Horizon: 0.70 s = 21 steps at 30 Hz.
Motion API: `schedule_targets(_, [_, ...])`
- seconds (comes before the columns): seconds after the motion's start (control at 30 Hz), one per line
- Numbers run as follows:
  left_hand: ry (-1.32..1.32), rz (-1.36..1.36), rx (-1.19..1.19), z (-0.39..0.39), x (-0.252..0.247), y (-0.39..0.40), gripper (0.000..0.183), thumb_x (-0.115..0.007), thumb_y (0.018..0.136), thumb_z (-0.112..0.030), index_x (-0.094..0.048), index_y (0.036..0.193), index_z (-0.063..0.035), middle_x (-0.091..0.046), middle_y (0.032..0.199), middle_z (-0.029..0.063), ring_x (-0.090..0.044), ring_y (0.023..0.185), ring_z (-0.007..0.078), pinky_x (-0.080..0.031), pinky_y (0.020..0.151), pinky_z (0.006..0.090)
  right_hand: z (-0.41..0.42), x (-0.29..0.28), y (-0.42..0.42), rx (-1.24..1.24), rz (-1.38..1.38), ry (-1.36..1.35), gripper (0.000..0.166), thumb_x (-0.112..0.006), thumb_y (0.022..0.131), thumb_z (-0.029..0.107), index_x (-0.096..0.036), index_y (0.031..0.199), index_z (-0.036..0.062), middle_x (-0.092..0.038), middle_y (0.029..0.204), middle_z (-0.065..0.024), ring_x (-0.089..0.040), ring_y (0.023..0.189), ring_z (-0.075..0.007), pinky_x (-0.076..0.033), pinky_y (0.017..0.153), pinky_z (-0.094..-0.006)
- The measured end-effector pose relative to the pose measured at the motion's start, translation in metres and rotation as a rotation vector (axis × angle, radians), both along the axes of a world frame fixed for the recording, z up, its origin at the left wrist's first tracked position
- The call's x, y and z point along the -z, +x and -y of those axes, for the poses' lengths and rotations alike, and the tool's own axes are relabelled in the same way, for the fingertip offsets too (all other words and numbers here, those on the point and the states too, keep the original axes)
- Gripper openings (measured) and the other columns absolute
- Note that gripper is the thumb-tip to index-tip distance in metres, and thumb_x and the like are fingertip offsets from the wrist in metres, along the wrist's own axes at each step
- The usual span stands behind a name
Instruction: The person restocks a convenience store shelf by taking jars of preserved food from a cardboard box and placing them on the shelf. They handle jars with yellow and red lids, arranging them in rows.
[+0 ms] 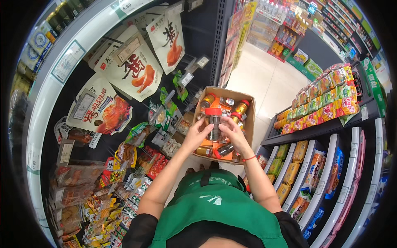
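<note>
Between my two hands I hold a clear jar [214, 128] with a red lid, upright, over an open cardboard box [253, 130]. My left hand [198, 133] grips the jar's left side. On its right side are the fingers of my right hand [235, 131], with a red cord at the wrist. Dark contents show through the jar wall. Inside the box lie several bottles and jars at odd angles, among them a red-capped jar [242, 106] and a dark bottle [224, 150]. My hands hide part of the box's contents.
Hanging snack pouches [130, 68] and small packets [102, 210] fill the rack at my left. Shelves of packaged biscuits [291, 170] stand close on the right, below a rack of bagged snacks [325, 96]. Pale floor tiles [263, 68] run beyond the box towards drink displays [285, 37].
</note>
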<state>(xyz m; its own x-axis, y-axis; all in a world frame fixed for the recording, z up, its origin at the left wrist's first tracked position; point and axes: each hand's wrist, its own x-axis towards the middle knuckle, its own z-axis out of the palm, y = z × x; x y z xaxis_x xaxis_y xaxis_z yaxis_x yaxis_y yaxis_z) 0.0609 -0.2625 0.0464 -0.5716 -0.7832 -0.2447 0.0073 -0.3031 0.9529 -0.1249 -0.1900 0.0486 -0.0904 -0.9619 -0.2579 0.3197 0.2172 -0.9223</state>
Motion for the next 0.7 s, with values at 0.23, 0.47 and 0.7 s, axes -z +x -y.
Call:
schedule_targets(0.23, [-0.058, -0.160, -0.004, 0.000, -0.036, 0.005, 0.073, -0.067, 0.095, -0.009, -0.027, 0.156, -0.0017, -0.055, 0.137, 0.0142, -0.058, 0.119, 0.0182, -0.050, 0.099, 0.0334, 0.006, -0.024, 0.009, 0.119, 0.127, -0.115, 0.036, -0.059, 0.103, 0.024, -0.052, 0.133, 0.0059, -0.059, 0.115, 0.0007, -0.055, 0.088, -0.0032, -0.043, 0.069, -0.0190])
schedule_targets(0.47, [-0.335, 0.030, -0.135, -0.009, -0.042, -0.008, 0.083, -0.080, 0.084, -0.011, -0.034, 0.152, 0.0016, -0.055, 0.133, 0.0157, -0.061, 0.115, 0.0211, -0.051, 0.097, 0.0335, 0.004, -0.047, 0.031, 0.140, -0.144, -0.272, 0.044, -0.056, 0.104, 0.025, -0.050, 0.138, -0.0021, -0.058, 0.130, -0.0065, -0.054, 0.116, -0.0131, -0.044, 0.097, -0.0272])
schedule_targets(0.7, [-0.583, -0.017, -0.058, -0.010, -0.064, -0.003, 0.091, -0.082, 0.081, -0.011, -0.030, 0.156, -0.0041, -0.047, 0.145, 0.0168, -0.055, 0.126, 0.0239, -0.049, 0.102, 0.0351, -0.002, -0.059, 0.029, 0.108, 0.413, -0.148, 0.042, -0.047, 0.107, 0.029, -0.047, 0.140, 0.0029, -0.058, 0.133, -0.0081, -0.059, 0.117, -0.0180, -0.048, 0.099, -0.0330])
